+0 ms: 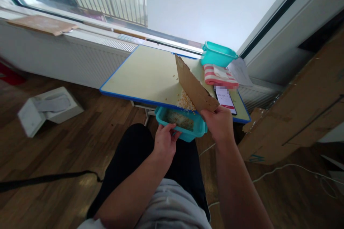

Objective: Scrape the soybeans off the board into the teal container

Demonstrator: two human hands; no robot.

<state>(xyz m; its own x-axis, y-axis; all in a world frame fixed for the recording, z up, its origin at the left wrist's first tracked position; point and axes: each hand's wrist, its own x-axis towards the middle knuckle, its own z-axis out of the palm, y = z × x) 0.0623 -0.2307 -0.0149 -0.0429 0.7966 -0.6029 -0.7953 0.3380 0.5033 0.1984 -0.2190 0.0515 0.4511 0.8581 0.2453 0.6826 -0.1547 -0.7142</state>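
My right hand [218,123] is closed on the near end of a long strip of brown cardboard [192,85] that lies slanted across the small blue-edged table [139,75]. A heap of pale yellow grains [185,102] sits against the cardboard at the table's front edge. My left hand [164,140] grips the near rim of a teal plastic tub [200,128], held just below that edge under the grains. The tub has some grains inside.
A second teal tub [217,54], a red-striped cloth [219,75] and a phone [225,100] sit at the table's right end. Large cardboard sheets [298,103] lean at right. A white box [45,109] lies on the wooden floor left; cables trail nearby.
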